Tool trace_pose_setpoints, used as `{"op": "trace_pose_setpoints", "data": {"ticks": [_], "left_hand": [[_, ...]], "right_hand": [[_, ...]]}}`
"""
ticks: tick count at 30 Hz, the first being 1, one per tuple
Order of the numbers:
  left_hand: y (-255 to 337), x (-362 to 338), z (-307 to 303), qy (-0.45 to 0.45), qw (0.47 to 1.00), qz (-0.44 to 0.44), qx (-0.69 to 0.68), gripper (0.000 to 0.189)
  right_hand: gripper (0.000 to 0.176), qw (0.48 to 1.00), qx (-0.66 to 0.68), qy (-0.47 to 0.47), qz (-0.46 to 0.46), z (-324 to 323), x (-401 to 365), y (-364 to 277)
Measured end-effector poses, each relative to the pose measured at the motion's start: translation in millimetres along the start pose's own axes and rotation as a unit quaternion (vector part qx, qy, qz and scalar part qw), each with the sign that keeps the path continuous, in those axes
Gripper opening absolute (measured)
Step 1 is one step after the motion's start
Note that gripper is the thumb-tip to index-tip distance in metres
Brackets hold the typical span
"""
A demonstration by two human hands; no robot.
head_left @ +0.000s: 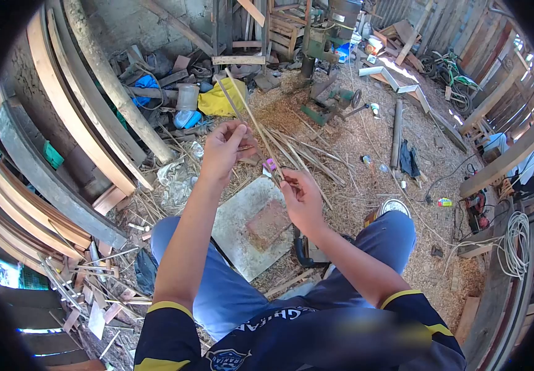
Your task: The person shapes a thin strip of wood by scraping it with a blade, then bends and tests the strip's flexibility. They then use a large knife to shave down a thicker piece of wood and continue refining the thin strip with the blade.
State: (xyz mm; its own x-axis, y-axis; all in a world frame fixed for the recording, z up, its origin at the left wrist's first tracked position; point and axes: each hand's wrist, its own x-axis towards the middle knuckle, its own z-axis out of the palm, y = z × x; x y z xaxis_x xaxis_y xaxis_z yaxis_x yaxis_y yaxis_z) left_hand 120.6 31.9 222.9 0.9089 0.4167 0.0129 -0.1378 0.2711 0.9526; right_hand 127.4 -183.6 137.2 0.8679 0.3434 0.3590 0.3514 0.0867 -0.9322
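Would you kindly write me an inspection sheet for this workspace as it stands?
Surface: sawdust-strewn ground; a flat slab lies between the knees.
Job's things: thin strips, held up in both hands.
Clutter: loose strips, a yellow cloth, scrap wood.
Fingers: left hand pinches the thin strips higher up; right hand grips them lower down.
Cables: a coiled cable at the right.
Surroundings: curved planks at the left, a green machine, a bicycle.

Single head camera, facing forward-down, close range.
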Motion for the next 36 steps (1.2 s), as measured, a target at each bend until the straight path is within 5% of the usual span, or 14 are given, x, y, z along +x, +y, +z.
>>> {"op": "trace_pose_setpoints", "data": {"ticks": [17,36], "left_hand": [[-2.2,-0.9,-0.3,-0.025,0.999,0.014,-0.014,0.018],[2.5,-3.0,-1.9,-0.092,0.996,0.016,-0.013,0.021]], "right_hand": [[0.025,0.994,-0.105,-0.009,-0.038,-0.3,-1.5,-17.6],[0.022,0.998,-0.050,-0.020,-0.020,3.7,-4.5,-2.2]]}}
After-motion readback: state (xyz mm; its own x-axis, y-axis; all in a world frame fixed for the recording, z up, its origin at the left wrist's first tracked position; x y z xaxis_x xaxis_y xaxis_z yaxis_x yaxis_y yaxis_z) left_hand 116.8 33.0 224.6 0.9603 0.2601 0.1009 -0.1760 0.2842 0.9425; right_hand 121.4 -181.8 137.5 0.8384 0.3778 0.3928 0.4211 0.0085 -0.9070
